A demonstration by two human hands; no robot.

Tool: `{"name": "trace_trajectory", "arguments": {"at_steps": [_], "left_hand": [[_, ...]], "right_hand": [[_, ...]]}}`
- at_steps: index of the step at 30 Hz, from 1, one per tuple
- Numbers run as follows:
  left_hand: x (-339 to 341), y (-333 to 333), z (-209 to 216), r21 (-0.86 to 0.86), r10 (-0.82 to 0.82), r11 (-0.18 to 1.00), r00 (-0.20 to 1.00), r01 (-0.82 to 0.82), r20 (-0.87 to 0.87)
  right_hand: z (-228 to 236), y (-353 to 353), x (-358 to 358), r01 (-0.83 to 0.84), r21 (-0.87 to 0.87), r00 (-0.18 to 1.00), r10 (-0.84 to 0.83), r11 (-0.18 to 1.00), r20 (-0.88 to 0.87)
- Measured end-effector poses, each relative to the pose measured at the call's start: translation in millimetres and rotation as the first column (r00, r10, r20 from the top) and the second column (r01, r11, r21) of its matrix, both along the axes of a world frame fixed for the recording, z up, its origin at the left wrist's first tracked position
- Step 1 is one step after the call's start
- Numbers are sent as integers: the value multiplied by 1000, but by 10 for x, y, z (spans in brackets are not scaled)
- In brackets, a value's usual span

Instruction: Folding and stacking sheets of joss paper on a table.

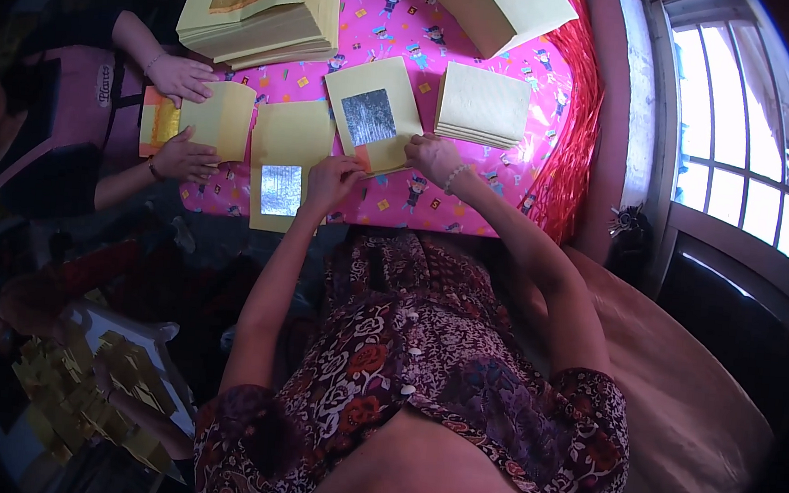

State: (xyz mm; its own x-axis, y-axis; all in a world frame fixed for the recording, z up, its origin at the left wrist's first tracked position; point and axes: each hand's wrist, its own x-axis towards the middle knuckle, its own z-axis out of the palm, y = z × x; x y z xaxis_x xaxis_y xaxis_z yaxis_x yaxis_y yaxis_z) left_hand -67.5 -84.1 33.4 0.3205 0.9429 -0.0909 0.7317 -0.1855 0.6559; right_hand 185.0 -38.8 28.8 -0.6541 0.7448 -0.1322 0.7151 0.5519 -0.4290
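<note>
A pale yellow sheet of paper [344,83] bearing a silver foil square [368,117] lies slightly tilted before me. At its near left corner, by a small orange patch, my left hand [333,184] has its fingers closed on the edge. My right hand [432,159], with a bracelet at the wrist, pinches the near right corner. The near edge between them looks slightly lifted or folded; I cannot tell which. Just left lies a stack of similar yellow sheets [294,137], its top silver square [280,189] near my left wrist. A folded yellow paper stack [484,103] sits right of the sheet.
A thick yellow paper stack [309,31] stands far left, another [501,9] far right, on the pink patterned tablecloth [384,199]. A co-worker's hands [184,158] press an orange-and-yellow sheet [228,122] at left. Red fringe [582,122] hangs at the right, near a barred window [743,116].
</note>
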Motion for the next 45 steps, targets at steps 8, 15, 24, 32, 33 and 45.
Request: {"name": "trace_trajectory", "arguments": {"at_steps": [8, 15, 24, 32, 33, 45], "left_hand": [[33, 40, -12, -4, 80, 997, 994, -80, 79], [33, 79, 45, -62, 65, 996, 998, -65, 7], [-47, 165, 139, -2, 13, 1000, 981, -13, 196], [-241, 710, -80, 102, -19, 995, 995, 9, 94], [-248, 770, -109, 108, -17, 994, 995, 7, 97], [-152, 1191, -255, -179, 404, 912, 884, -370, 234]], "right_hand": [[15, -29, -11, 27, -20, 999, -28, 999, -40], [38, -3, -6, 0, -19, 1000, -1, 1000, -26], [85, 44, -99, -4, 205, 996, 21, 979, -83], [438, 524, -281, 92, 60, 993, -87, 994, -84], [447, 591, -297, 146, 39, 981, -139, 989, -134], [-206, 859, -656, 734, -236, 547, -761, 637, -349]]}}
